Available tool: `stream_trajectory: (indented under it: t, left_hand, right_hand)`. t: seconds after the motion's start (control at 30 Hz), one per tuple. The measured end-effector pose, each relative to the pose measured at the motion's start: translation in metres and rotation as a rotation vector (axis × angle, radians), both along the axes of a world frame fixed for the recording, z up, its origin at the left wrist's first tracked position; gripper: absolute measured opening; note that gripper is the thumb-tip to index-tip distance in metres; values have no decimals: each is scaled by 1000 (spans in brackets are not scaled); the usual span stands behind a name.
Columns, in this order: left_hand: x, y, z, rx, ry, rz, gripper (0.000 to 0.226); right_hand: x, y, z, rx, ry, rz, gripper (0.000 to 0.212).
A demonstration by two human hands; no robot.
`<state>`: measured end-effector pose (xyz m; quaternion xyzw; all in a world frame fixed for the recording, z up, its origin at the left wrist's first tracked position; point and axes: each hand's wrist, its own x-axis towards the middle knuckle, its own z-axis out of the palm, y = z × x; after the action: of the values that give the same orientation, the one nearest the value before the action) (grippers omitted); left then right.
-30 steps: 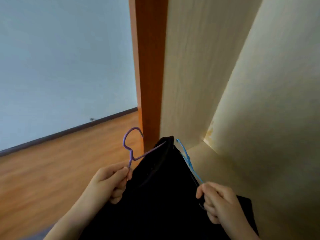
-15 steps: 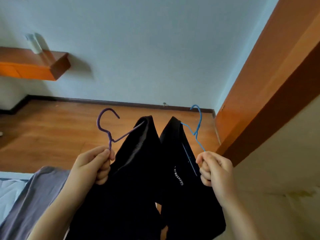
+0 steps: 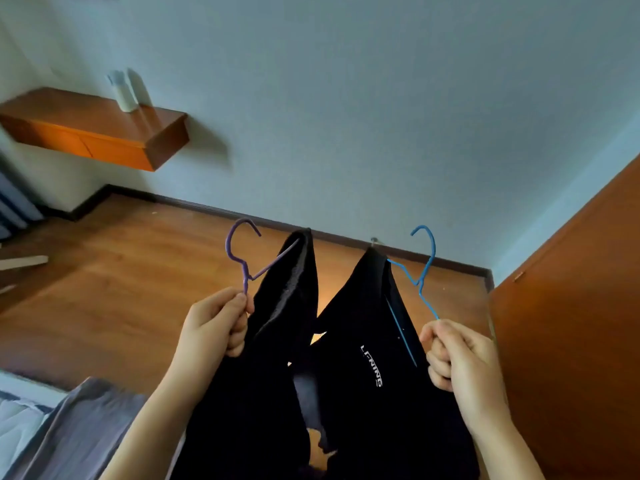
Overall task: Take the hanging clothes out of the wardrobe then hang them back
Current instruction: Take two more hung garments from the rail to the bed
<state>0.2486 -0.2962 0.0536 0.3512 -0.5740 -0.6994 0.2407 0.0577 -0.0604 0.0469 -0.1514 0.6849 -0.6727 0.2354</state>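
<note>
Left of the wardrobe door (image 3: 571, 323), both garments are out in the head view: the left hand (image 3: 214, 323) pinches the purple hanger (image 3: 244, 261) with its black garment (image 3: 277, 341), the right hand (image 3: 457, 355) the blue hanger (image 3: 424, 268) with black Li-Ning clothing (image 3: 374, 358). Removal looks done; rehanging remains.

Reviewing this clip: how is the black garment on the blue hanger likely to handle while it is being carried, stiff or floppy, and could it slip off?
Probably floppy: the black garment drapes in loose folds below the thin blue hanger. Likely light, since the right hand holds it by the wire alone. It might slide, as the hanger sits tilted.
</note>
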Motion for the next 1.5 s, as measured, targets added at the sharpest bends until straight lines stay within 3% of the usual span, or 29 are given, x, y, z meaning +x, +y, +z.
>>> stream_trajectory:
  t: [0.27, 0.6, 0.73, 0.9, 1.2, 1.5]
  left_hand:
    - [-73, -118, -25, 42, 21, 303, 29]
    - [-106, -188, -48, 61, -106, 913, 33]
    - [-97, -206, -55, 91, -158, 1137, 30]
    - [-75, -269, -82, 119, -197, 1297, 30]
    - [17, -466, -70, 54, -213, 1386, 29]
    - [126, -662, -73, -4, -284, 1528, 29]
  right_hand:
    - [-125, -167, -17, 8, 1, 265, 32]
    - [-217, -431, -35, 89, 15, 851, 34]
    - [-209, -533, -50, 121, 56, 1058, 35]
    - [-178, -665, -84, 143, 63, 1171, 31]
    - [-108, -874, -83, 152, 121, 1208, 31]
    - [24, -1096, -92, 133, 57, 1350, 29]
